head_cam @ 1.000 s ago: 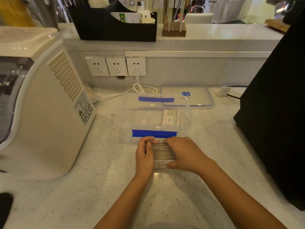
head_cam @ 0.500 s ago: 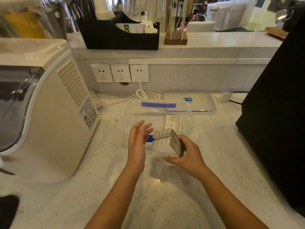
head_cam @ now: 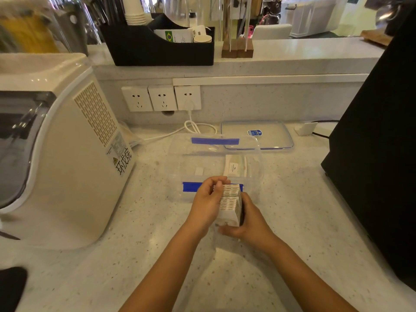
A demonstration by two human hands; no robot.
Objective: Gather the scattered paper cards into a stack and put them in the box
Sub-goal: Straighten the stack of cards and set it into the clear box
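Observation:
A thick stack of white paper cards (head_cam: 230,202) stands on edge between my two hands, just in front of the box's near wall. My left hand (head_cam: 206,202) presses its left side, fingers curled over the top. My right hand (head_cam: 251,218) cups it from the right and beneath. The clear plastic box (head_cam: 180,158) with blue clips lies open on the counter behind the stack. A few white cards (head_cam: 234,168) lie inside it at the right.
The box's clear lid (head_cam: 267,136) lies behind it at the right. A cream appliance (head_cam: 67,158) fills the left side, and a black machine (head_cam: 378,140) the right. Wall sockets (head_cam: 162,97) and a white cable (head_cam: 193,128) sit at the back.
My left hand, open and apart half a second ago, has closed onto the stack again. The stack was lifted from the counter and turned on edge.

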